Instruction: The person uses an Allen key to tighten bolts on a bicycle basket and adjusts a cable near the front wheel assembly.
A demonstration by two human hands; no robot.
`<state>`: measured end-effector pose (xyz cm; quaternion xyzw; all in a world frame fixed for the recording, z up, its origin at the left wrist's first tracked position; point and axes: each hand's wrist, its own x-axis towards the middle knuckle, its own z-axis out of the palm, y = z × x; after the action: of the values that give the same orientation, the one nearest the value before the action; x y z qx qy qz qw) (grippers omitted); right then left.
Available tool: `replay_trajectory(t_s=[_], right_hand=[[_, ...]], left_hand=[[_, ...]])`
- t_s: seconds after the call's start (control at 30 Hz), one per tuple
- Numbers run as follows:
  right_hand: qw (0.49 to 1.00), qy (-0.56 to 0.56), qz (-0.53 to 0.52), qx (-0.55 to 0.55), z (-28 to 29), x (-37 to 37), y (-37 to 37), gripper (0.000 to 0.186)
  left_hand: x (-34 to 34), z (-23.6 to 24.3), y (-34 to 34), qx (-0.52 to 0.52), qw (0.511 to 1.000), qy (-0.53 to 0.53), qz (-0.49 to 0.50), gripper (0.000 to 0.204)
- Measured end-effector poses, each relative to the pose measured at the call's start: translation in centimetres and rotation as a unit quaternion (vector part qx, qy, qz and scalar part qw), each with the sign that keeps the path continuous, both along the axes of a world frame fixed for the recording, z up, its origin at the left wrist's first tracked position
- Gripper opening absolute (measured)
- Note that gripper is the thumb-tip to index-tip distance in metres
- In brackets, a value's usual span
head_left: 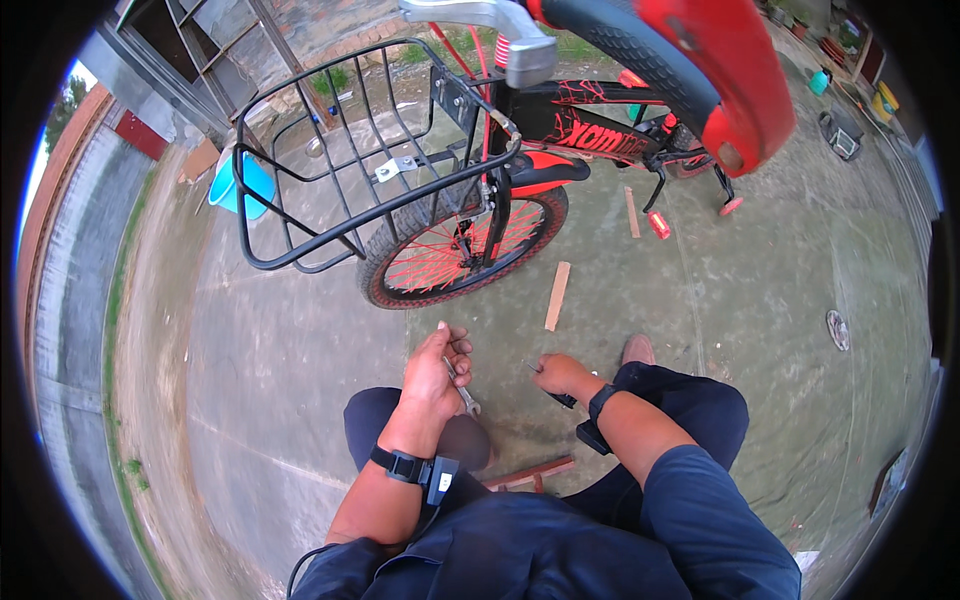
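A silver wrench is resting in the left hand, near the middle of the scene, its open end pointing near, toward the person's lap. The fingers are curling loosely around it. To the right and well apart, the right hand is closing narrowly on a slim metal piece; only its tip is showing at the left of the fist, so I cannot tell its kind. Black bands are circling both wrists, the left one carrying a small grey box.

Just beyond the hands, a red and black bicycle is standing, its front wheel facing left and near. A black wire basket is sitting over that wheel, with a silver bracket showing inside.

On the concrete floor, one wooden strip is lying between the hands and the bicycle, and another strip is lying farther off to the right. A reddish-brown bar is showing near, between the person's legs. A blue bucket is standing far left, behind the basket. A round disc is lying well to the right.
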<state>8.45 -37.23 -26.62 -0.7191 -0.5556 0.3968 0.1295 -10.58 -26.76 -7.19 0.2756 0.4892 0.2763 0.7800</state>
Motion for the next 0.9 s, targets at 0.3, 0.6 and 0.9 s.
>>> replay_trajectory(t_s=[0.3, 0.6, 0.9], right_hand=[[0.999, -0.008, 0.031, -0.002, -0.5, -0.6, -0.1, 0.028], [0.996, -0.074, 0.028, 0.034, -1.0, -0.7, 0.8, 0.020], [0.973, 0.179, -0.056, 0.134, 4.3, -1.4, 2.9, 0.016]], left_hand=[[0.5, 0.0, -0.3, 0.007, 1.000, 0.023, 0.003, 0.037], [0.8, -0.2, -0.8, 0.021, 0.999, 0.037, -0.003, 0.040], [1.7, -0.4, -0.3, 0.087, 0.993, 0.066, 0.041, 0.051]])
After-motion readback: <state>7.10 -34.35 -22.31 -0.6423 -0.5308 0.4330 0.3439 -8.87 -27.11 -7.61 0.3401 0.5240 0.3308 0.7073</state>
